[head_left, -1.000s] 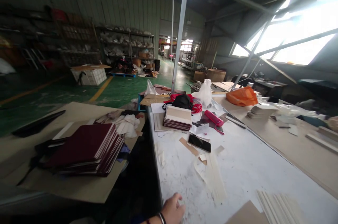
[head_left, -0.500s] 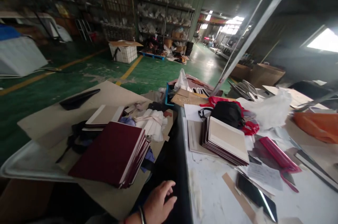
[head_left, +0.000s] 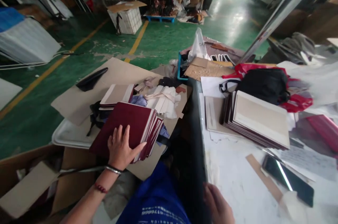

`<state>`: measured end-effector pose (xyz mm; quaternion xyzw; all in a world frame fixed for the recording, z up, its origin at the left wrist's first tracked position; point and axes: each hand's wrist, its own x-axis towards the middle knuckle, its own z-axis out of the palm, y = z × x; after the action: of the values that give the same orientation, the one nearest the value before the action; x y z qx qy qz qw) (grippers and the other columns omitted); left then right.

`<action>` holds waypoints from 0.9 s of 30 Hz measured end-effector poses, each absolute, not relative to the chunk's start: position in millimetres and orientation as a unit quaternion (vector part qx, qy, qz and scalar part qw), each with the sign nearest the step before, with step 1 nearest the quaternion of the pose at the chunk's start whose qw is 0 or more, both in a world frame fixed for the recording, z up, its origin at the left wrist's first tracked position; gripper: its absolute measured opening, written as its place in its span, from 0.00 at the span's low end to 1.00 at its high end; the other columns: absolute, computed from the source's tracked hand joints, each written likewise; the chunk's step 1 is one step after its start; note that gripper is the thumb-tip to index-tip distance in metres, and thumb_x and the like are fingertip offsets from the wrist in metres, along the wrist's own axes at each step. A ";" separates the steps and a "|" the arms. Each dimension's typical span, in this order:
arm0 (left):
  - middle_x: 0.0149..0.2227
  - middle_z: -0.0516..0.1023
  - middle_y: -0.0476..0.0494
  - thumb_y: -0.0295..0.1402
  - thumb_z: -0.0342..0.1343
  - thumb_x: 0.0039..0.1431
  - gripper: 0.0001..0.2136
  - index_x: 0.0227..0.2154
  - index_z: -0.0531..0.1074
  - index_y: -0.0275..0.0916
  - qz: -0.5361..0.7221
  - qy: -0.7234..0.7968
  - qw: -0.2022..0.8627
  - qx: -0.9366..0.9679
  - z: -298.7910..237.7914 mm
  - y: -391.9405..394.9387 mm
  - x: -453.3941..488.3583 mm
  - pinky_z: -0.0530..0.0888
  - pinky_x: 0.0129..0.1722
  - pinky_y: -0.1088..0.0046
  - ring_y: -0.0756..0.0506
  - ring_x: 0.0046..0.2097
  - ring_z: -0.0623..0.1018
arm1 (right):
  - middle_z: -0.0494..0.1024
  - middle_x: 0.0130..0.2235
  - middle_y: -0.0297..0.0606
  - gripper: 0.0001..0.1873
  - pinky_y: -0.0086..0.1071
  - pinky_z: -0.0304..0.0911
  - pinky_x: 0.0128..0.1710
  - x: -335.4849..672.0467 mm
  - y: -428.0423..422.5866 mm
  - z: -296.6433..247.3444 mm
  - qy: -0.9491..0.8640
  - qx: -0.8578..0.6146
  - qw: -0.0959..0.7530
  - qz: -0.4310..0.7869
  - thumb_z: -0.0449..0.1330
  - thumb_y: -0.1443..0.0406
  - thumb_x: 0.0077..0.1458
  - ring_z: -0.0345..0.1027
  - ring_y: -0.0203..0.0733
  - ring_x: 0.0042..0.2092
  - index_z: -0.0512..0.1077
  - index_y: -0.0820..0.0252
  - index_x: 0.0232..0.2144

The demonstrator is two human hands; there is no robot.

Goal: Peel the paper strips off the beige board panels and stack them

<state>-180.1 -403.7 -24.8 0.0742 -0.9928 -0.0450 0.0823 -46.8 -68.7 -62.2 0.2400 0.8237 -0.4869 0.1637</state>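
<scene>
My left hand (head_left: 121, 149) lies with spread fingers on the top cover of a stack of maroon boards (head_left: 132, 120) on the left-hand table. The stack's pale edges are slightly fanned on the right side. Behind it sit tan-faced boards (head_left: 117, 94) and a heap of white strips (head_left: 162, 100). My right hand (head_left: 218, 204) is low in view at the near edge of the white table (head_left: 224, 167). Its fingers look bent but are blurred and partly turned away. A second stack of tan-faced, maroon-edged boards (head_left: 261, 116) stands on that white table.
A phone (head_left: 289, 178) and a brown strip (head_left: 264, 178) lie on the white table. Behind the second stack are a black bag (head_left: 264, 85) and red plastic (head_left: 297, 102). A metal pole (head_left: 285, 14) slants across the right. An open carton (head_left: 76, 171) stands low at left.
My left hand has moved left and up from the gap between the tables onto the maroon stack. My right hand has come into view. The view has tilted down.
</scene>
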 end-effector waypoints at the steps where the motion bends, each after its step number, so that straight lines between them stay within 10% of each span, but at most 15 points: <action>1: 0.58 0.54 0.21 0.53 0.54 0.46 0.41 0.57 0.54 0.30 -0.029 -0.995 0.064 0.075 -26.7 -403.5 -179.8 0.56 0.52 0.45 0.27 0.59 0.54 | 0.75 0.30 0.37 0.22 0.29 0.67 0.34 -52.3 -75.3 -67.2 0.818 0.216 0.173 -0.505 0.48 0.48 0.54 0.70 0.40 0.32 0.70 0.57 0.37; 27: 0.56 0.57 0.23 0.49 0.57 0.45 0.39 0.56 0.56 0.31 0.022 -0.994 0.058 0.089 -31.6 -400.6 -184.5 0.59 0.52 0.51 0.29 0.57 0.58 | 0.71 0.31 0.41 0.15 0.33 0.61 0.37 -53.1 -97.7 -123.7 0.841 0.031 0.179 -0.510 0.42 0.60 0.57 0.67 0.43 0.35 0.65 0.59 0.31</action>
<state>-184.5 -400.6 -31.6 0.0891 -0.9941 0.0217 0.0577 -53.1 -97.7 -123.7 0.0312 0.8407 -0.5103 0.1786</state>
